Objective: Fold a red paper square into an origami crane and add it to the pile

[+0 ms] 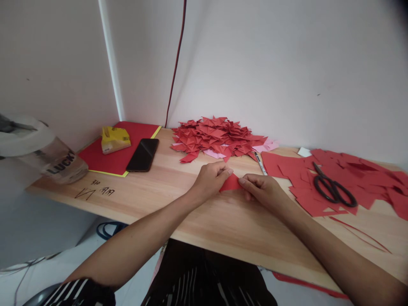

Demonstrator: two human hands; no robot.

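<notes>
A small red paper piece lies on the wooden table between my two hands. My left hand pinches its left edge with closed fingers. My right hand presses its fingertips on the right edge, fingers curled. Just behind my hands rises a heap of folded red paper shapes, with a few pink ones at its edge.
Flat red paper squares cover the table's right side, with black scissors on top and a pen beside them. At the left lie a black phone, a red sheet, a yellow packet and a plastic bottle.
</notes>
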